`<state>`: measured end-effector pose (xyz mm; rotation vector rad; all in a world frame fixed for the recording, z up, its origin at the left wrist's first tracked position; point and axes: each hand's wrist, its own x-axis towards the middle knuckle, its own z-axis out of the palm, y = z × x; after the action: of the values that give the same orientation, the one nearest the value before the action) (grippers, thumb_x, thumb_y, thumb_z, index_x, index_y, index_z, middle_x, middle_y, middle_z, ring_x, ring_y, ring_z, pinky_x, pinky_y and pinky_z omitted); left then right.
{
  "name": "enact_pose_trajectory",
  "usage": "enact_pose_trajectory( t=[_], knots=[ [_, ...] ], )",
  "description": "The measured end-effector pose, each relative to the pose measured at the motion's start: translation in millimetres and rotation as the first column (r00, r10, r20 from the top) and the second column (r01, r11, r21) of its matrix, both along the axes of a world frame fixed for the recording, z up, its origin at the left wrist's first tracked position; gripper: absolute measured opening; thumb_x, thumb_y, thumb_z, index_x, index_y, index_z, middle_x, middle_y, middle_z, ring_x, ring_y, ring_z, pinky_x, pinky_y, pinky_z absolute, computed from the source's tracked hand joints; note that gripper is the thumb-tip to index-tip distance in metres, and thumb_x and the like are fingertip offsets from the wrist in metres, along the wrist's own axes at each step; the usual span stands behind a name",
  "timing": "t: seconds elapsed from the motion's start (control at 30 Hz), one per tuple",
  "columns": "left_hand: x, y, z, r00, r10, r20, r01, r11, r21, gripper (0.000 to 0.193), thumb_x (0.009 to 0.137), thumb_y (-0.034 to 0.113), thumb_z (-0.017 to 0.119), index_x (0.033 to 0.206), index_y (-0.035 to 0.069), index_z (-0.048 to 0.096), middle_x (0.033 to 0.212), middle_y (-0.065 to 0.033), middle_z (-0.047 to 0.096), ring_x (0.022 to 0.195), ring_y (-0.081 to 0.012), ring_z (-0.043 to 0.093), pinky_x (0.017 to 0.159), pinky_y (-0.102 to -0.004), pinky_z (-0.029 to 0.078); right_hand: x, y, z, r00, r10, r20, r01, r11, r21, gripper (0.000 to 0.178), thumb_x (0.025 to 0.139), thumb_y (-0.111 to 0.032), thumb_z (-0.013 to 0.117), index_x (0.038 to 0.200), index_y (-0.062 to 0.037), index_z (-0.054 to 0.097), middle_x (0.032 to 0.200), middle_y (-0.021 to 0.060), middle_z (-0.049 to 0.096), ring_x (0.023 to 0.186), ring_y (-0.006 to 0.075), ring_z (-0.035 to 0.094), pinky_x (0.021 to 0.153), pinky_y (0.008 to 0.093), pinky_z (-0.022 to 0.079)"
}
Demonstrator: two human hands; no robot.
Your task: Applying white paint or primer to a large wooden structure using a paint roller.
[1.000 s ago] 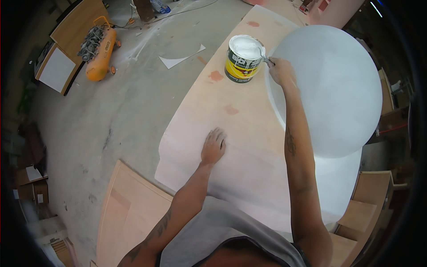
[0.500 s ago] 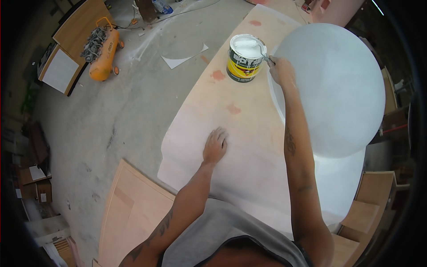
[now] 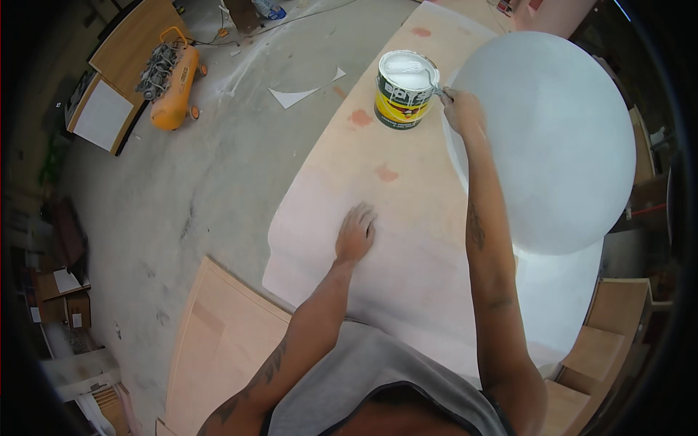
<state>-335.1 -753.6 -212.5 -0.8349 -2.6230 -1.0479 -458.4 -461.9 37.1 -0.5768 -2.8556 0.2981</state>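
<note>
White coating [image 3: 406, 70] sits in the tin [image 3: 402, 109], which stands on the table [image 3: 320, 185], just left of the right hand [image 3: 464, 114] and well beyond the left hand [image 3: 356, 231]. Right hand: fingers closed round a tool [image 3: 438, 91] at the tin's rim; tool type cannot be determined. Left hand: laid palm-down, fingers extended, nothing visibly held. White runs mark the tin's outside. Advisable: move the tool slowly, wipe excess on the inner rim, and avoid sideways force, as neither hand appears to brace the tin.

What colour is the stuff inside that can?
The stuff in the can is white, as the head view shows.
</note>
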Motion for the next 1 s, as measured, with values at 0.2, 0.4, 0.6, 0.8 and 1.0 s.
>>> enact_pose_trajectory(
  t=[0.2, 0.4, 0.6, 0.8, 1.0],
  knots=[
    [0, 3, 3, 1.0, -0.002, 0.001, 0.002, 1.0, 0.0, 0.022, 0.089, 0.008, 0.059, 0.111, 0.008, 0.064, 0.13, -0.0068, 0.06, 0.131, -0.0286, 0.051, 0.116, -0.0447, 0.038, 0, 5, -8, 0.996, 0.006, -0.084, -0.01, 0.999, -0.048, 0.035, 0.098, -0.033, 0.055, 0.129, -0.0231, 0.067, 0.113, 0.0167, 0.07, 0.105, 0.0366, 0.066, 0.09, 0.0476, 0.052],
    [0, 2, -3, 1.0, 0.009, -0.006, -0.009, 1.0, 0.002, 0.023, 0.089, 0.007, 0.059, 0.111, 0.008, 0.064, 0.13, -0.0068, 0.06, 0.132, -0.0286, 0.05, 0.116, -0.0444, 0.038, 10, -5, -15, 0.992, -0.059, -0.112, 0.049, 0.995, -0.086, 0.035, 0.097, -0.03, 0.056, 0.129, -0.0204, 0.067, 0.111, 0.017, 0.07, 0.102, 0.0374, 0.066, 0.09, 0.0476, 0.051],
    [2, 5, -1, 1.0, 0.03, 0.008, -0.03, 0.999, 0.013, 0.024, 0.088, 0.005, 0.06, 0.111, 0.009, 0.065, 0.129, -0.0067, 0.06, 0.131, -0.0287, 0.051, 0.115, -0.0448, 0.039, 21, 8, -36, 0.963, -0.009, -0.269, -0.02, 0.994, -0.105, 0.037, 0.096, -0.029, 0.058, 0.129, -0.0122, 0.067, 0.1, 0.0174, 0.073, 0.087, 0.0327, 0.07, 0.077, 0.0441, 0.054],
    [2, 0, 6, 1.0, 0.016, 0.023, -0.017, 0.999, 0.037, 0.023, 0.087, 0.004, 0.06, 0.109, 0.008, 0.066, 0.13, -0.0063, 0.061, 0.13, -0.0287, 0.052, 0.115, -0.0447, 0.039, 65, -8, -35, 0.932, -0.221, -0.288, -0.207, 0.328, -0.922, 0.036, 0.101, -0.022, 0.058, 0.128, 0.0003, 0.063, 0.082, 0.0093, 0.067, 0.056, 0.0124, 0.055, 0.05, 0.0262, 0.042],
    [-1, 1, 4, 0.999, 0.018, 0.031, -0.019, 0.999, 0.028, 0.024, 0.087, 0.004, 0.06, 0.11, 0.008, 0.066, 0.131, -0.0061, 0.06, 0.13, -0.0292, 0.052, 0.115, -0.0441, 0.039, 89, -10, -40, 0.906, -0.275, -0.323, -0.34, -0.016, -0.94, 0.033, 0.103, -0.019, 0.055, 0.125, 0.0053, 0.056, 0.087, 0.0043, 0.061, 0.053, 0.0052, 0.044, 0.044, 0.0215, 0.033]
  ],
)
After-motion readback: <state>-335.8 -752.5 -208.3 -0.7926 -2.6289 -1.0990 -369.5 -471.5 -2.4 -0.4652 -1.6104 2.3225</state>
